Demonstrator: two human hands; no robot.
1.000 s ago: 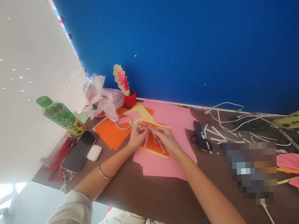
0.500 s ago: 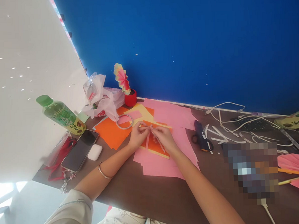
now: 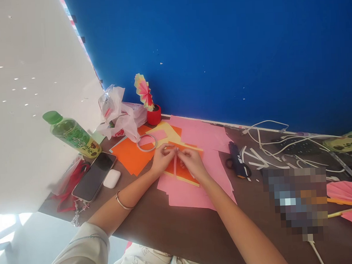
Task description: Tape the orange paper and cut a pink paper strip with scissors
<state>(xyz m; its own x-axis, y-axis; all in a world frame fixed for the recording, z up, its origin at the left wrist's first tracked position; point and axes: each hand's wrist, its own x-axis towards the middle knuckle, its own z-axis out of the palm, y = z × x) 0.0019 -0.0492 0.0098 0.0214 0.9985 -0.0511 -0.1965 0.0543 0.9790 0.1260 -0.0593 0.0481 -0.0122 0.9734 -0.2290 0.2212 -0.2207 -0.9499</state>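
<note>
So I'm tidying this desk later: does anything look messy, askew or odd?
Yes. White paper offcuts lie scattered among tangled white cables at the right. The pink paper sheets sit fanned and crooked. The green bottle seems to lean, though the camera tilt may cause that. No spill shows.

A green bottle (image 3: 72, 134), phone (image 3: 94, 176) and earbud case (image 3: 111, 178) sit at the bench's (image 3: 180, 233) left edge, scissors (image 3: 237, 165) and white cables (image 3: 269, 141) toward its back edge.
</note>
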